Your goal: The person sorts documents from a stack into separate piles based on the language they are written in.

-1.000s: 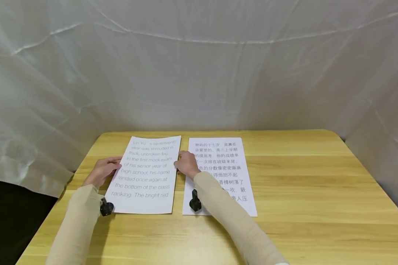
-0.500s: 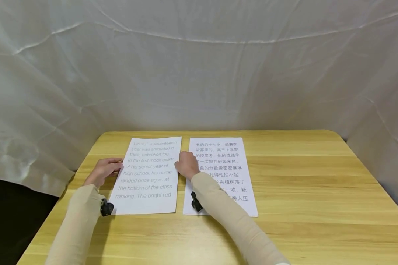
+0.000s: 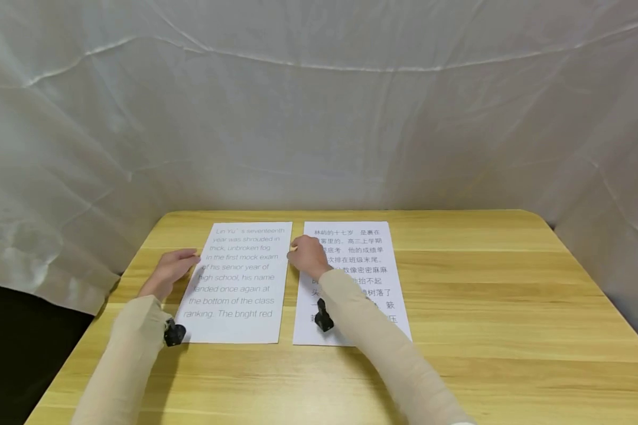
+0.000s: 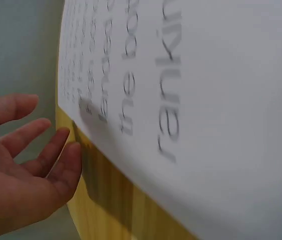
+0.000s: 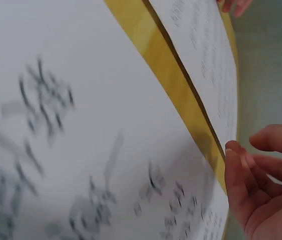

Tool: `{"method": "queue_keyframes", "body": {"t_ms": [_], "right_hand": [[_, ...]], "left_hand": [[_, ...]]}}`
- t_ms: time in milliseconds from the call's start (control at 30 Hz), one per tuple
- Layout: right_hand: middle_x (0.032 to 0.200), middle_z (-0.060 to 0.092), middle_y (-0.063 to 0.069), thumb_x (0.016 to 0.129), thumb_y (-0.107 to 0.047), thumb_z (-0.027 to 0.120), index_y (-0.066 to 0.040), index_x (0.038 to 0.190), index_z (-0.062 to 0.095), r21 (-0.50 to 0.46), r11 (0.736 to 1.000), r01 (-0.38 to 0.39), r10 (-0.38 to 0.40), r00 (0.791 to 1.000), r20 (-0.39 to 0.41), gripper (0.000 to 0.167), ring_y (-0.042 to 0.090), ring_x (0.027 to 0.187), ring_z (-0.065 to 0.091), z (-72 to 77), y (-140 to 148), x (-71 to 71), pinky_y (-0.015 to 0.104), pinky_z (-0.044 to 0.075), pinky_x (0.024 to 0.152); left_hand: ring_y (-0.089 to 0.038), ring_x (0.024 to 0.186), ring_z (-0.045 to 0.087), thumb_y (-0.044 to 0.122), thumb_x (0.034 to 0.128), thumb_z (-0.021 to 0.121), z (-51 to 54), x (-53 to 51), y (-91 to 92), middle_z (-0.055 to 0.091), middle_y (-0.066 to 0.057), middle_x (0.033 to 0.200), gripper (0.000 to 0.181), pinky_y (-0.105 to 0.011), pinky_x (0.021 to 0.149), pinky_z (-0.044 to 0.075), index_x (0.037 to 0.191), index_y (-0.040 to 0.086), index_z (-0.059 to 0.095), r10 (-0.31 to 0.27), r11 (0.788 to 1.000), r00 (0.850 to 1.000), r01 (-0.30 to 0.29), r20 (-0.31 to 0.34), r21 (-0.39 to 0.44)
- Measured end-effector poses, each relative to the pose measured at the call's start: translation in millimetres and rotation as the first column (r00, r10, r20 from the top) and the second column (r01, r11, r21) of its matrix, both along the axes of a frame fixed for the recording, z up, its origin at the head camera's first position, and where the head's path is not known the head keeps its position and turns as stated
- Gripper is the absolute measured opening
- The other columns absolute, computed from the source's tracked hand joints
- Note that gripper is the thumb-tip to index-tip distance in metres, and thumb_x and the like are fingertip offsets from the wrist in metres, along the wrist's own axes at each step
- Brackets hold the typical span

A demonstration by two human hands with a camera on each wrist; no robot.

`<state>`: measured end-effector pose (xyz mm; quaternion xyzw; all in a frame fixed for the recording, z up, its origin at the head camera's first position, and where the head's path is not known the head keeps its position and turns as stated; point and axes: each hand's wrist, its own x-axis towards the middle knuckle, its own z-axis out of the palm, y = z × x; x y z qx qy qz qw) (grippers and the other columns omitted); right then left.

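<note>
A white sheet of paper printed in English (image 3: 233, 329) lies flat on the left part of the wooden table. My left hand (image 3: 169, 273) hovers by its left edge; in the left wrist view the loosely bent fingers (image 4: 65, 162) are apart from the sheet and hold nothing. Just to the right lies a second sheet, printed in Chinese characters (image 3: 351, 236). Over that sheet's left edge is my right hand (image 3: 308, 257), near the English sheet's right edge. The right wrist view shows its fingers (image 5: 233, 175) relaxed, with nothing gripped. The right forearm hides part of the Chinese text.
A narrow strip of the wooden table (image 3: 287, 327) separates the two sheets. Bare wood (image 3: 510, 295) stretches to the right. Behind the table hangs a pale grey curtain (image 3: 319, 130), also along both sides. A dark area (image 3: 16, 354) lies beyond the left table edge.
The English sheet, held at both side edges and slightly bowed a second ago, now lies flat and straighter. Both hands have let go; the right has shifted slightly right, the left has lifted a little.
</note>
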<state>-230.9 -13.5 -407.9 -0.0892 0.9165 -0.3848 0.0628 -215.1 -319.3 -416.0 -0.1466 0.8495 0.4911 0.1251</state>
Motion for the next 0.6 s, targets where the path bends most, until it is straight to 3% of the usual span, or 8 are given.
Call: {"method": "queue_keyframes", "body": {"t_ms": [33, 133, 167, 200, 333, 433, 600], "right_hand": [[0.111, 0.068, 0.016, 0.090, -0.005, 0.061, 0.004, 0.117, 0.066, -0.017, 1.000, -0.004, 0.004, 1.000, 0.004, 0.029, 0.014, 0.070, 0.062, 2.0, 3.4, -1.0, 0.023, 0.049, 0.061], [0.115, 0.066, 0.016, 0.093, -0.007, 0.060, 0.003, 0.124, 0.062, -0.032, 0.999, -0.016, 0.016, 1.000, 0.008, 0.033, 0.022, 0.093, 0.066, 6.2, 14.8, -4.8, 0.030, 0.053, 0.079], [0.114, 0.067, 0.015, 0.093, -0.007, 0.060, 0.003, 0.124, 0.062, -0.032, 0.999, -0.018, 0.018, 1.000, 0.002, 0.033, 0.022, 0.096, 0.065, 6.6, 19.3, -6.2, 0.032, 0.053, 0.082], [0.112, 0.067, 0.015, 0.094, -0.008, 0.060, 0.003, 0.124, 0.062, -0.031, 0.999, -0.022, 0.021, 1.000, -0.003, 0.032, 0.022, 0.095, 0.065, 7.0, 24.3, -7.4, 0.031, 0.053, 0.081], [0.109, 0.068, 0.016, 0.093, -0.010, 0.060, 0.003, 0.123, 0.062, -0.034, 0.999, -0.019, 0.018, 0.999, -0.047, 0.033, 0.022, 0.093, 0.065, 6.0, 51.3, -12.0, 0.032, 0.053, 0.082], [0.110, 0.067, 0.016, 0.094, -0.012, 0.060, 0.003, 0.125, 0.061, -0.073, 0.997, 0.015, -0.017, 0.999, -0.032, 0.035, 0.024, 0.094, 0.064, 5.3, 77.0, -14.6, 0.036, 0.052, 0.084], [0.115, 0.064, 0.020, 0.096, -0.014, 0.058, 0.004, 0.132, 0.055, -0.167, 0.978, 0.127, -0.114, 0.990, 0.083, 0.040, 0.029, 0.096, 0.064, 5.8, 118.8, -16.5, 0.039, 0.051, 0.086]], "left_hand": [[-0.040, 0.137, 0.026, 0.021, 0.1018, 0.044, 1.2, -0.2, 2.4, 0.024, -0.028, 0.152, 0.059, -0.052, 0.111, 0.024, 0.149, -0.007, 0.022, -0.004, 1.000, 1.000, 0.004, -0.012, 0.000], [-0.041, 0.133, 0.032, 0.020, 0.1011, 0.045, 4.7, 0.2, 10.8, 0.029, -0.029, 0.149, 0.059, -0.051, 0.111, 0.026, 0.149, -0.007, 0.023, -0.009, 1.000, 0.999, 0.010, -0.049, 0.021], [-0.040, 0.133, 0.032, 0.018, 0.1009, 0.045, 10.4, 2.4, 17.3, 0.028, -0.029, 0.149, 0.059, -0.050, 0.111, 0.026, 0.149, -0.008, 0.023, -0.007, 1.000, 0.999, 0.008, -0.049, 0.030], [-0.041, 0.132, 0.033, 0.015, 0.1002, 0.045, 19.6, 6.2, 26.9, 0.028, -0.030, 0.149, 0.058, -0.049, 0.111, 0.027, 0.148, -0.008, 0.022, -0.004, 0.999, 0.999, 0.006, -0.051, 0.038], [-0.042, 0.133, 0.033, 0.012, 0.0996, 0.046, 26.7, 4.0, 53.1, 0.028, -0.029, 0.149, 0.056, -0.049, 0.110, 0.029, 0.148, -0.006, 0.025, 0.003, 0.999, 0.995, 0.002, -0.101, 0.042], [-0.040, 0.132, 0.035, 0.012, 0.0991, 0.048, 30.1, -1.2, 80.1, 0.033, -0.026, 0.148, 0.054, -0.048, 0.109, 0.030, 0.148, -0.003, 0.030, -0.009, 0.998, 0.990, 0.017, -0.141, 0.058], [-0.036, 0.128, 0.042, 0.013, 0.1001, 0.049, 30.0, -5.9, 126.1, 0.042, -0.022, 0.142, 0.049, -0.045, 0.106, 0.036, 0.146, 0.000, 0.037, -0.049, 0.991, 0.985, 0.069, -0.166, 0.117]]}}
